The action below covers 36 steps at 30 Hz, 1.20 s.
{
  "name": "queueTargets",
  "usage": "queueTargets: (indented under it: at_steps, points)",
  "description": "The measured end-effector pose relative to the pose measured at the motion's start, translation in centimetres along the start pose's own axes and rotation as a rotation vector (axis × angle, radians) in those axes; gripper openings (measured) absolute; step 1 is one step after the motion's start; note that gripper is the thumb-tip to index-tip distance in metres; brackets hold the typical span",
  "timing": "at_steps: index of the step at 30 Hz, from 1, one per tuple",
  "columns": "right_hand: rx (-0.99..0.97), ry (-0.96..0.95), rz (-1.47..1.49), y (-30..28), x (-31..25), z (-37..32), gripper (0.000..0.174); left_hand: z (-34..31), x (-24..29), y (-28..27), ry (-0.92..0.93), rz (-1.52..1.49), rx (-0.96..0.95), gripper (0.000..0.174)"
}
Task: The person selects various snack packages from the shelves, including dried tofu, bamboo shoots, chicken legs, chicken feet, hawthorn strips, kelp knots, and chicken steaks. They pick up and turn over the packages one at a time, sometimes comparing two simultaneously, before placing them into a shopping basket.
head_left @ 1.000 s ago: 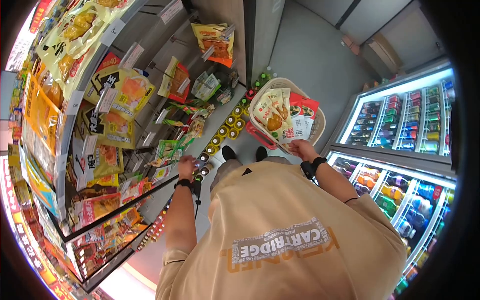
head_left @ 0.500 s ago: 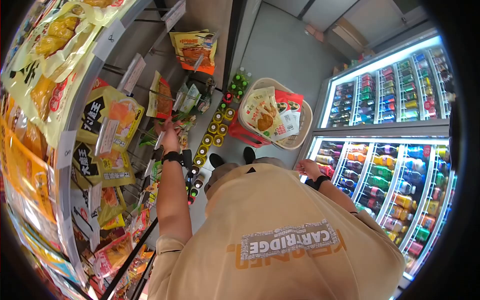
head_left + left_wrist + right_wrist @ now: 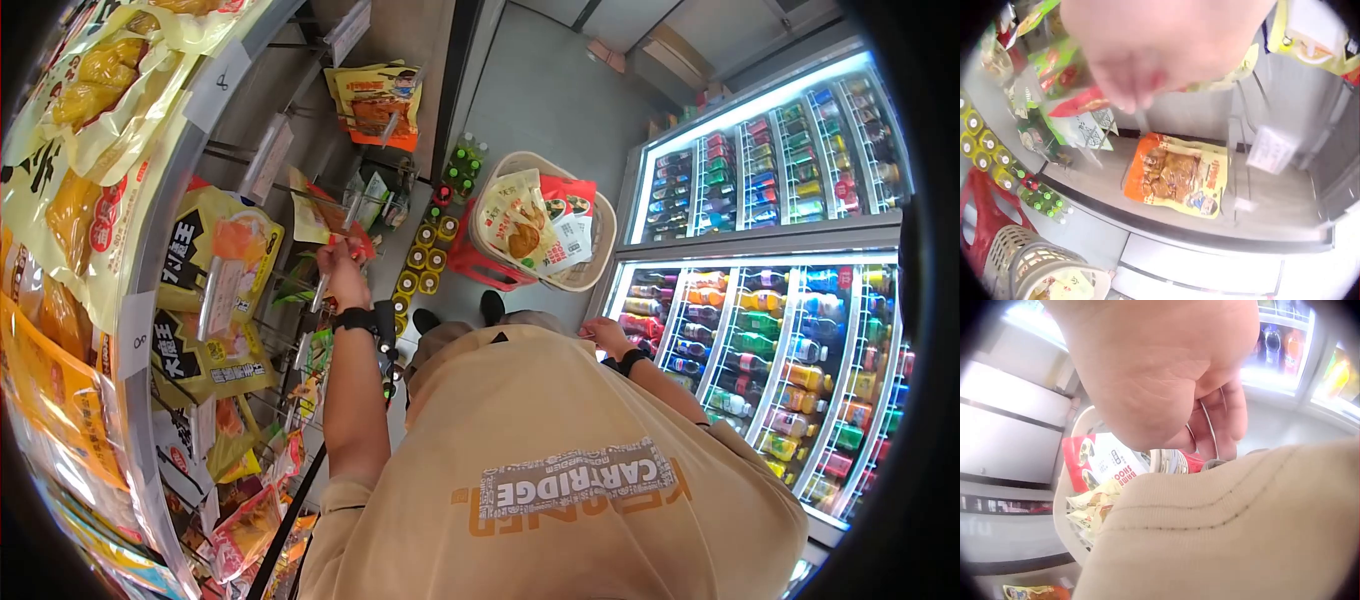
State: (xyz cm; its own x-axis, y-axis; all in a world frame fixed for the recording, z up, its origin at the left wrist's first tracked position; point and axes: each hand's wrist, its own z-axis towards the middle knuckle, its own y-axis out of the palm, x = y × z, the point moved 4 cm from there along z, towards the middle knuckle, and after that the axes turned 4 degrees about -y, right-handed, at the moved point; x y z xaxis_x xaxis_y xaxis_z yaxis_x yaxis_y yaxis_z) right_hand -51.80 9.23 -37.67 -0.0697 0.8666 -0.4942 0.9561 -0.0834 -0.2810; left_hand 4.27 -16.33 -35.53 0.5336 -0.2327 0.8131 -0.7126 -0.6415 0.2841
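Observation:
The left hand (image 3: 345, 275) reaches into the shelving and pinches the lower edge of a red and yellow packet (image 3: 314, 212). In the left wrist view, this hand (image 3: 1169, 47) covers the packet's middle, so only a red end (image 3: 1082, 102) and a pale yellow end (image 3: 1235, 72) show. Nothing is held by the right hand (image 3: 606, 336), whose fingers hang loosely curled at the person's side. Seen from the right wrist, that hand (image 3: 1166, 375) is above a cream basket (image 3: 1061, 509) holding a red and white packet (image 3: 1076, 464) and pale yellow packets (image 3: 1088, 515).
Bottles with yellow caps (image 3: 432, 258) and green bottles (image 3: 464, 165) stand on the floor between shelving and basket (image 3: 604, 250). A red basket (image 3: 470, 262) is beside it. Lit drink fridges (image 3: 745, 245) line the right. Large packets (image 3: 235, 250) hang near the left arm.
The left hand has risen from beside the floor bottles to the red and yellow packet and taken hold of its edge. The right hand has moved away from the basket's rim.

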Motion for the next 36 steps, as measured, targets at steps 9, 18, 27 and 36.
queueTargets:
  at_steps: [9,18,27,36]
  points:
    - [-0.132,-0.070,-0.003,0.4,-3.1,5.4,0.025,-10.3,-0.4,2.4,-0.027,0.303,-0.324,0.013]
    - [-0.276,-0.103,-0.056,4.2,-10.8,5.7,0.027,-15.6,0.7,1.9,0.078,0.593,-0.375,0.017]
    - [-0.648,-0.369,-0.082,13.1,-21.9,-2.8,0.042,-19.8,1.8,2.1,-0.022,0.311,-0.344,0.020]
    - [-0.822,-0.430,-0.023,17.3,-28.0,-9.6,0.027,-20.2,3.8,4.3,-0.130,-0.050,-0.342,0.009]
